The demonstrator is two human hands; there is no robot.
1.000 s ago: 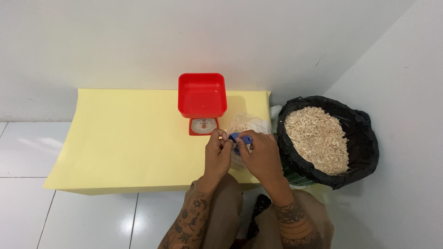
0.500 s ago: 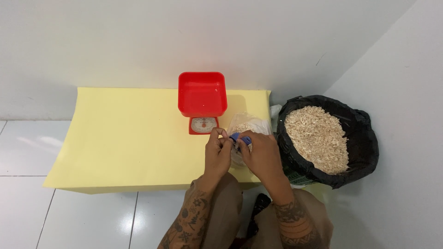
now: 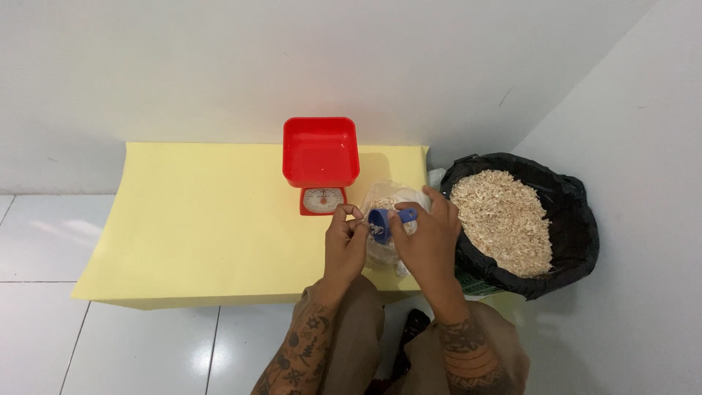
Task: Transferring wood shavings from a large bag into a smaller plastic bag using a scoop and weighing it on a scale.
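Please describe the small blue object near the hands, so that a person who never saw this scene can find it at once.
Find the yellow sheet spread on the white floor, with the red kitchen scale at its far edge. Just in front of the scale, the right hand holds a small blue scoop over a clear plastic bag with pale shavings inside. It is the only blue thing there.

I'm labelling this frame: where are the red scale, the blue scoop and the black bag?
red scale (image 3: 320, 150), head view, on its tray floor.
blue scoop (image 3: 380, 222), head view, on its cup.
black bag (image 3: 578, 212), head view, on its right rim.
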